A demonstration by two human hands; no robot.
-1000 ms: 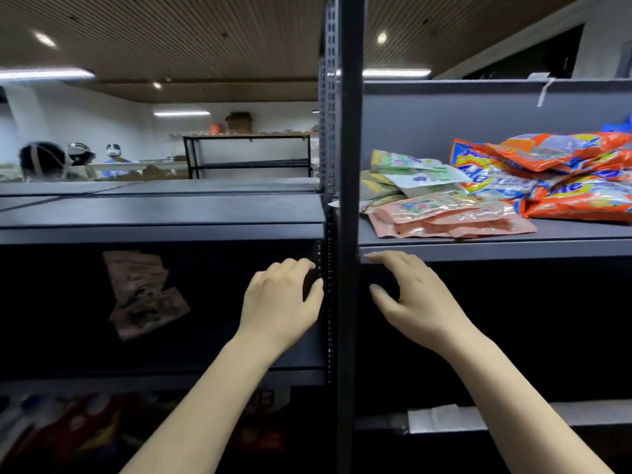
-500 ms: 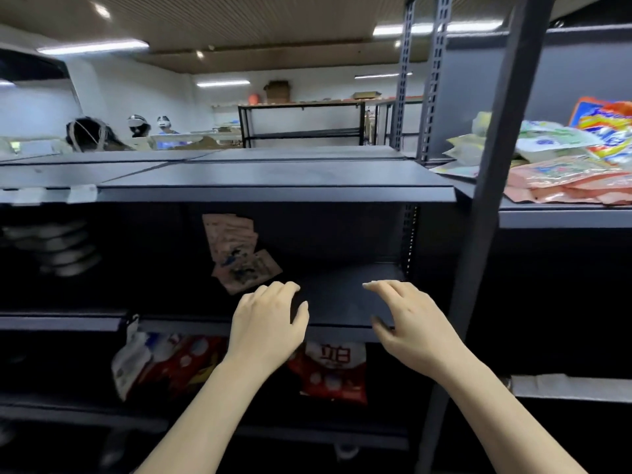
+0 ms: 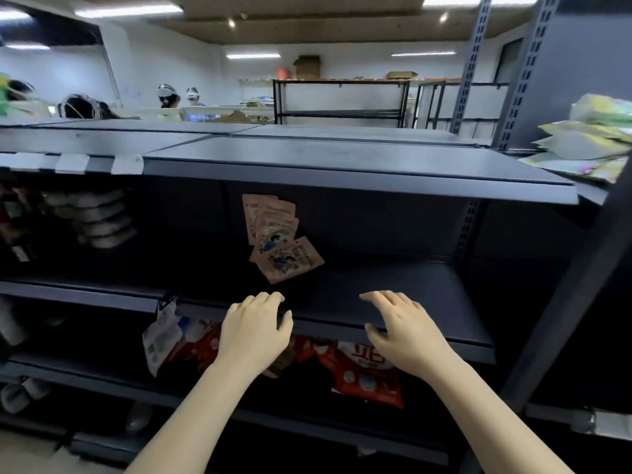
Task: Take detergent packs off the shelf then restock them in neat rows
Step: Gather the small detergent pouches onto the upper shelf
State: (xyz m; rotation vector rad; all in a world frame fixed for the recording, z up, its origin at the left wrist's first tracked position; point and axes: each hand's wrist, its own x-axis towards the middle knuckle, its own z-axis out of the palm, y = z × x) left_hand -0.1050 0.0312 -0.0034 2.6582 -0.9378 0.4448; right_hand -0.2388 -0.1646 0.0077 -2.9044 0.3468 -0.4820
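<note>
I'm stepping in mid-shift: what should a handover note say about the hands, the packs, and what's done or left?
Left hand and right hand: open, holding nothing, at the front lip of the dark grey metal middle shelf.
Packs: small tan printed sachets lie loosely overlapped at that shelf's back; red-and-white bags sit on the shelf below.
Done: no neat row visible.
Left: gather the sachets and restock them in rows.

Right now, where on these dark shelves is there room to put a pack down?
The dark middle shelf board is bare to the right of the small tan sachets, up to the perforated upright. The grey top board is bare too. It is crowded below, around the red-and-white packs, and at far left by the pale stacked pouches.
</note>
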